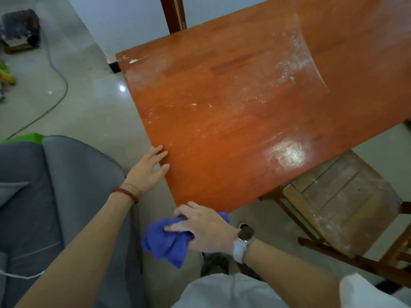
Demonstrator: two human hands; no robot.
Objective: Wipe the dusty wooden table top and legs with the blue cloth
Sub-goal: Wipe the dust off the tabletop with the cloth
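Two hands work at the near corner of the worktop point(255, 112), and we see its long axis running from that corner up toward the far right. Our left hand point(149, 168) lies flat, fingers straight, with the fingertips touching the worktop's left edge. Our right hand point(201, 230) sits just off the near corner, below the edge, and its grip is clamped on the cloth point(166, 241). The cloth is bunched, with its loose end hanging down and to the left, away from the worktop; it does not touch the wood. Pale dust streaks and a few crumbs lie across the middle and far part of the top.

Room is tight on the left: a grey sofa point(55, 207) stands near the left edge, with only a strip of floor point(89, 107) between. To the right, a dusty wooden chair point(342, 201) is tucked partly under the near long edge. A cable point(58, 73) trails over the floor at far left, well apart from us.
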